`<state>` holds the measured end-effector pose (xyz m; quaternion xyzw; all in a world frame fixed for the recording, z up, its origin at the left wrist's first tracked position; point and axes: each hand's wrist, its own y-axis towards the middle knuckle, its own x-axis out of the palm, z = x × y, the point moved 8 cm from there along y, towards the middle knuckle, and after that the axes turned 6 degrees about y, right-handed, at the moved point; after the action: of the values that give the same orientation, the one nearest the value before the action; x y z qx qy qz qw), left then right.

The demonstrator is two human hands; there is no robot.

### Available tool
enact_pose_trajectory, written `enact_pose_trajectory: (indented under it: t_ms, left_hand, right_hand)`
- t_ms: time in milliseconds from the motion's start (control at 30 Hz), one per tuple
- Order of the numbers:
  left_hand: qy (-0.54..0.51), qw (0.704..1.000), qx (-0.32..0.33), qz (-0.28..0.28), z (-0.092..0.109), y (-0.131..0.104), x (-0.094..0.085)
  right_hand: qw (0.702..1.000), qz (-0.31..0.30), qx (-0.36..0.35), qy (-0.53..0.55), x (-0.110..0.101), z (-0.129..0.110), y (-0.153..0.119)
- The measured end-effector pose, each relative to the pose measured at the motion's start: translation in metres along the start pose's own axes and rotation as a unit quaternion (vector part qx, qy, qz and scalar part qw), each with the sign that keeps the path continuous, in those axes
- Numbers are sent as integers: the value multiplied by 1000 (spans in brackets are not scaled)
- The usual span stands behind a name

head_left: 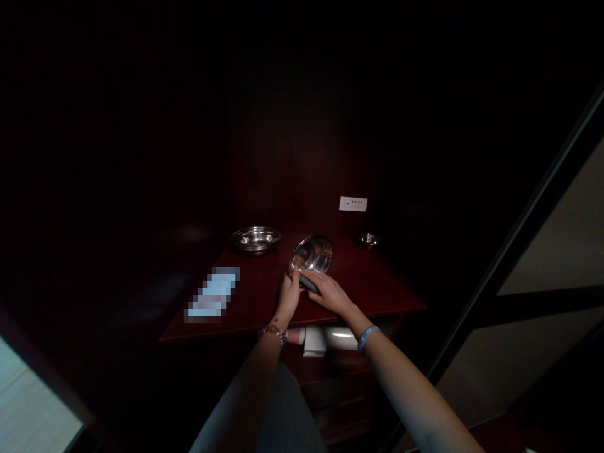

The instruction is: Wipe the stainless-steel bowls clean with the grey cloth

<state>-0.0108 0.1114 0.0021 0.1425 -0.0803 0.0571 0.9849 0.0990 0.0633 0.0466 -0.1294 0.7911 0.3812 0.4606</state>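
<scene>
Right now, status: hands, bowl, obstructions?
Left hand gripping tilted metal bowl. Right hand over grey item, identity unclear, at near rim. Metal dish far left, small bowl far right, neither touching it.

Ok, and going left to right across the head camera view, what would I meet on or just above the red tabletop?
Pixelated pale-blue item, wide metal bowl, tilted metal bowl with the left hand and right hand at its near side, small metal bowl.
</scene>
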Motion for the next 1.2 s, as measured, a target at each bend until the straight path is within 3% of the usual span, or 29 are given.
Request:
enact_pose_trajectory:
  t_ms: [200,633,900,1200]
  left_hand:
    - [-21,1000,-11,-4,2,-4,1]
    - [-31,999,-27,-13,3,-4,7]
    - [-46,998,-35,-24,4,-4,10]
    - [-48,998,-27,-29,5,-5,8]
  right_hand:
    - [992,-15,63,-104,-2,2,-3]
    - [963,49,180,-195,-17,20,-10]
    - [954,74,190,-220,-22,22,-12]
    - [963,44,161,-211,-13,24,-9]
